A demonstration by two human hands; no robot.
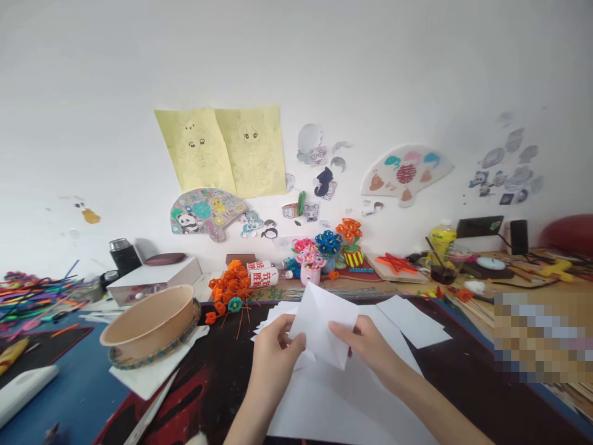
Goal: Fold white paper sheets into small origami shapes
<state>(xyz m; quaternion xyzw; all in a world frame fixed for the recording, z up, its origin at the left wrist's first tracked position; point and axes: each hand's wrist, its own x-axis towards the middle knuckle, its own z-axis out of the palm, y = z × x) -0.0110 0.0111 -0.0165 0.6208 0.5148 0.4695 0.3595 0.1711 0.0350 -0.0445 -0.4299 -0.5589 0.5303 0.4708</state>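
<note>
Both hands hold up a piece of folded white paper (319,315), with crease lines and a pointed top corner. My left hand (277,346) grips its left edge between thumb and fingers. On the right side, my right hand (365,343) pinches the paper, its thumb lying on the front face and its fingers mostly hidden behind. Beneath the hands lie large white sheets (343,408) on a dark mat (222,383). A loose white paper piece (414,321) rests to the right of the hands.
Left of the mat's middle stands a tan round bowl (148,318), near scissors (151,411). Orange pipe-cleaner flowers (231,287) and small flower pots (310,272) line the back. A cup of dark liquid (442,269) and a yellow bottle (443,238) stand at back right.
</note>
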